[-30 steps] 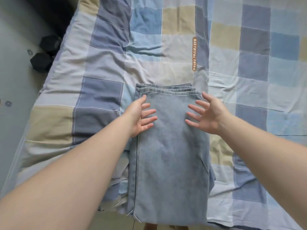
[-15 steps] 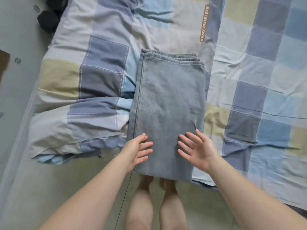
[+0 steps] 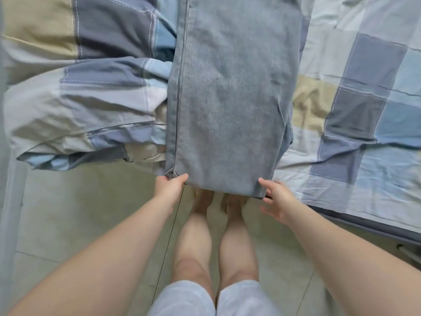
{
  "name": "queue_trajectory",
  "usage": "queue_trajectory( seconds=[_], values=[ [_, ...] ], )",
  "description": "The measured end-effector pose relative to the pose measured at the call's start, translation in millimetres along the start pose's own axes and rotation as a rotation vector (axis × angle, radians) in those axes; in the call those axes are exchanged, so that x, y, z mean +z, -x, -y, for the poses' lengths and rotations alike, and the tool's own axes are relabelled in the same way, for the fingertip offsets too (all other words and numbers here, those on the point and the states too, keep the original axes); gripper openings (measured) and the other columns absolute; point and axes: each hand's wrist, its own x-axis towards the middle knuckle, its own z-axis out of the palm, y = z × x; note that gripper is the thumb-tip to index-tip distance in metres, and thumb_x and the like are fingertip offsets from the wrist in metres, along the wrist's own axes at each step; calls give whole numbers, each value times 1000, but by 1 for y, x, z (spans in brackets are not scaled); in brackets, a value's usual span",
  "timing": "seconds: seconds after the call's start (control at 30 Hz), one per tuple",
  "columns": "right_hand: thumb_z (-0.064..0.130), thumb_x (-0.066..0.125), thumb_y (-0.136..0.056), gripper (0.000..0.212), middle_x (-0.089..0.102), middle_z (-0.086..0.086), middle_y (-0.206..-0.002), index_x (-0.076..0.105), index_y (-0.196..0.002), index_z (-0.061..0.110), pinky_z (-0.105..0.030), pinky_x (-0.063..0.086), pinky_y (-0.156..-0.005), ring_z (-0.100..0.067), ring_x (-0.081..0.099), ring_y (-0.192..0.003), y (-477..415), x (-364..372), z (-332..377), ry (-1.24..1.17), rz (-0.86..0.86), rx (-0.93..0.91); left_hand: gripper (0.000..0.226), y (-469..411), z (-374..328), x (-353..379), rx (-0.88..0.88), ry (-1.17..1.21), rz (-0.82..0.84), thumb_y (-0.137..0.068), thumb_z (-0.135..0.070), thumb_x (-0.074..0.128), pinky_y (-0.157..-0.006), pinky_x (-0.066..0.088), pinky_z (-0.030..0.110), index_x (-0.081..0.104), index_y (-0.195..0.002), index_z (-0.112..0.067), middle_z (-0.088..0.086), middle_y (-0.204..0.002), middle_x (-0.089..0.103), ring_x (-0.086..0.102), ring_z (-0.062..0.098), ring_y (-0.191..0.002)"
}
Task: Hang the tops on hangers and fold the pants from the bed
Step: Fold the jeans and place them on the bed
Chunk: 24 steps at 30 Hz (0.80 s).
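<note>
On the left lies the bunched checked duvet (image 3: 86, 92). Our left hand (image 3: 169, 187) pinches the near left corner of the jeans (image 3: 230, 99), thumb on top, likely so the hanging end can be lifted for a fold. The jeans lie lengthwise along the middle, long axis running away from us, near end drooping off the bed (image 3: 364, 137) above our feet. Our right hand (image 3: 276, 199) sits at the right corner, fingers spread, touching but not yet gripping.
</note>
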Motion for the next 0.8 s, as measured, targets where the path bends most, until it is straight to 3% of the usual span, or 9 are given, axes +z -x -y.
queue_trajectory(
  seconds=[0.07, 0.13, 0.2, 0.3, 0.43, 0.57, 0.63, 0.8],
  values=[
    [33, 74, -87, 64, 58, -4, -137, 43, -142, 22, -50, 45, -103, -26, 56, -125, -7, -4, 7, 74, 22, -35, 64, -5, -1, 4, 94, 30, -37, -83, -18, 79, -94, 46, 35, 47, -137, -7, 2, -121, 62, 59, 22, -104],
    [30, 74, -88, 53, 65, -7, -129, 52, -134, 17, -46, 45, -105, -26, 63, -117, -9, -8, 12, 143, 47, -49, 74, -6, -3, 6, 165, 23, -70, -81, -15, 81, -94, 43, 30, 39, -142, -5, 1, -124, 59, 58, 20, -109],
    [29, 72, -89, 37, 70, -5, -114, 61, -121, 16, -39, 43, -99, -21, 67, -98, -3, -12, 13, 214, 79, -58, 60, -5, -3, 8, 201, -36, -78, -81, -16, 81, -86, 42, 26, 51, -132, -5, 2, -117, 63, 61, 19, -103],
    [30, 70, -90, 15, 66, 4, -90, 64, -100, 21, -33, 38, -81, -13, 58, -76, 9, -16, 9, 252, 103, -69, 39, 1, 1, 1, 216, -150, -91, -83, -22, 80, -79, 41, 26, 66, -116, -6, 6, -108, 69, 62, 20, -91],
    [27, 69, -93, 8, 67, 6, -93, 66, -98, 22, -37, 40, -86, -12, 58, -84, 31, -21, 5, 186, 105, -99, 30, 14, 1, -18, 233, -256, -50, -83, -30, 80, -73, 43, 27, 73, -104, -9, 6, -98, 73, 63, 21, -83],
    [22, 64, -97, 7, 71, 3, -101, 64, -104, 21, -46, 48, -97, -15, 66, -89, 59, -27, 3, 46, 170, -82, 19, 40, -5, -30, 222, -220, 34, -85, -24, 79, -83, 51, 34, 69, -100, -16, 2, -93, 71, 64, 21, -87],
    [23, 63, -98, 10, 71, 2, -105, 63, -107, 20, -46, 49, -99, -16, 67, -91, 75, -32, 5, 9, 170, -88, 15, 56, -8, -34, 197, -160, 64, -86, -21, 78, -85, 54, 39, 65, -92, -20, -1, -86, 68, 64, 19, -79],
    [27, 62, -98, 16, 73, 0, -105, 64, -112, 19, -37, 54, -83, -18, 68, -93, 119, -42, 22, -90, 146, -148, 10, 96, -16, -40, 248, -15, 58, -87, -21, 74, -73, 57, 35, 65, -91, -19, 1, -86, 71, 66, 13, -67]
  ],
)
